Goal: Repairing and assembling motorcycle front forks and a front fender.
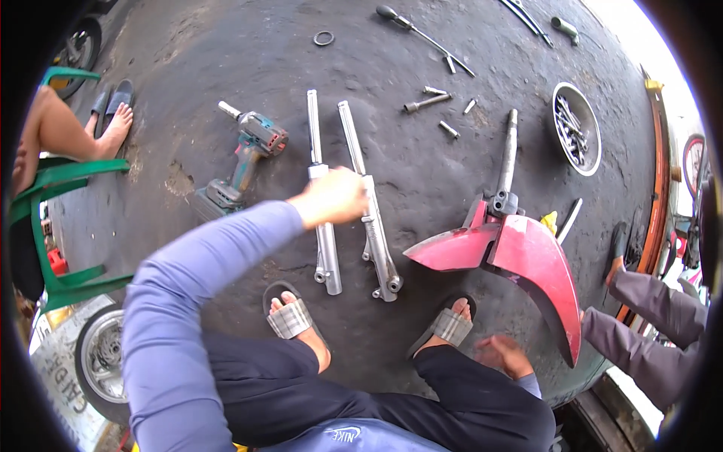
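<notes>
My left hand (334, 195) is over the two silver fork legs, the left one (328, 256) and the right one (379, 256), with its fingers curled; what they hold, if anything, is hidden. My right hand (503, 352), smeared by motion, is low at the right, beside a red fender (535, 271) that is joined to a steering stem (509, 154). A cordless impact wrench (250, 154) lies left of the fork legs.
Several sockets (426, 102), a long tool (439, 53), a metal ring (324, 38) and a bowl of parts (574, 128) lie beyond. A person's leg (71, 132) and green chair (71, 286) are left, a wheel (102, 354) lower left, another person's legs (651, 350) right.
</notes>
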`<state>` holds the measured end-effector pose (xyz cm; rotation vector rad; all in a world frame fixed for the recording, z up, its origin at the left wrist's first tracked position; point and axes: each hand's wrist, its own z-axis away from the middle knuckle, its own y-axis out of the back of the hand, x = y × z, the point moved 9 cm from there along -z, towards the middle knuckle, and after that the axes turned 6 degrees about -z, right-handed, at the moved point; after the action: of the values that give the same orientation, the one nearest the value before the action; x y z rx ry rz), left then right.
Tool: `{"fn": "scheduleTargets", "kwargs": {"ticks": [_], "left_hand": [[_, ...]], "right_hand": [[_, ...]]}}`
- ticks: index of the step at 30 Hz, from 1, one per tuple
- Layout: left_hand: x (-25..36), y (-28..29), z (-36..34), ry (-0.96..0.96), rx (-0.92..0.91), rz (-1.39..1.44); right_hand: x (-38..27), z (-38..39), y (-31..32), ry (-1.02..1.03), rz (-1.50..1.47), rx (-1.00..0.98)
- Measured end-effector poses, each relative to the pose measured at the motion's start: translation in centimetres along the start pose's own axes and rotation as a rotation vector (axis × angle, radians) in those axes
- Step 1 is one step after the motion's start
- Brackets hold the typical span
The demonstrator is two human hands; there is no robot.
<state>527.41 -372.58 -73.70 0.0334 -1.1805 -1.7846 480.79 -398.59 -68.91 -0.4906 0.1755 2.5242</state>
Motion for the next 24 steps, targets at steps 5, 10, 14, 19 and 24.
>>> {"fn": "scheduleTargets", "kwargs": {"ticks": [5,10,14,19,24], "left_hand": [[-10.6,0.2,2.6,0.460,-0.285,0.274],[-10.6,-1.8,1.1,0.430,0.031,0.601],[-12.2,-2.2,1.8,0.429,0.146,0.584],[-6.0,-1.9,5.2,-0.185,-0.094,1.408],[4.0,-0.7,9.7,-0.290,-0.333,1.593]], "right_hand": [[8.6,9.8,0.2,-0.812,0.062,-0.046],[0.8,12.1,-2.5,-0.685,0.220,-0.315],[-8.8,7.2,-14.1,-0.235,0.619,-0.564],[-12.7,-0.8,-30.4,0.256,0.432,-0.683],[-8.6,-0.1,-39.8,0.043,-0.186,-0.971]]}}
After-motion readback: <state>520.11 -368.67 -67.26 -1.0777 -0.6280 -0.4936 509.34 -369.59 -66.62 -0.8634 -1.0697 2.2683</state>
